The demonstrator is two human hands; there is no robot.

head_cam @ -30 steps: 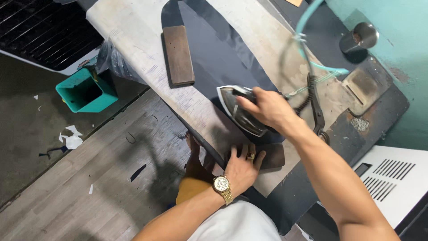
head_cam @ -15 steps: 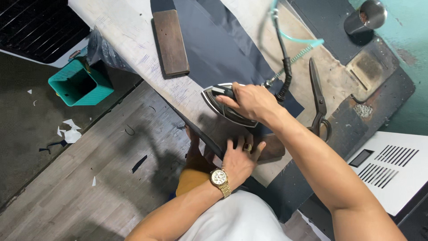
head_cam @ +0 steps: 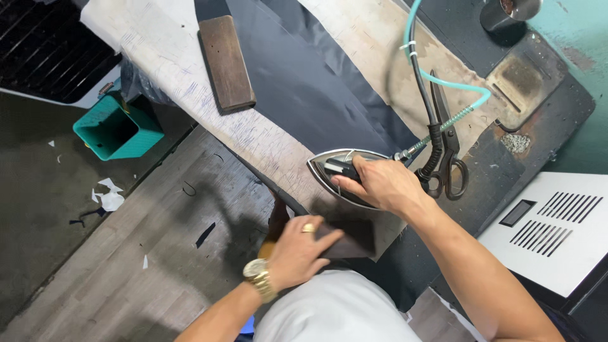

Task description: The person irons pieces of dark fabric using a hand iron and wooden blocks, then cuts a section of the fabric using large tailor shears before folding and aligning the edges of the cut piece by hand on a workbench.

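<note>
Two hands are at work over one long padded bench [head_cam: 158, 57] covered in pale, marked cloth. The right hand [head_cam: 380, 183] is curled shut around the dark handle of a single silver, pointed steam iron [head_cam: 335, 174], which sits flat on the near end of the bench with its tip toward the left. The left hand [head_cam: 297, 250], wearing one gold ring and one gold wristwatch, lies with its fingers together and flat on a dark wooden block [head_cam: 351, 237] at the bench's near edge, just beside the iron.

One length of dark navy fabric [head_cam: 304, 88] runs along the bench from the far end down to the iron. A second brown wooden block [head_cam: 227, 62] lies on the bench well apart from the hands, touching the left edge of the fabric. One pair of black scissors [head_cam: 448, 142] rests just to the right of the iron, blades pointing away. Two lines lead off the iron's back end: one black cord [head_cam: 421, 82] and one turquoise hose [head_cam: 418, 38].

There are two containers. A teal square plastic bin [head_cam: 117, 130] stands on the floor to the left of the bench; its inside is dark and the contents cannot be told. A round metal cup [head_cam: 510, 11] stands at the far right corner, cut by the frame's edge. A few white scraps of paper [head_cam: 109, 196] lie on the grey floor near the bin.
</note>
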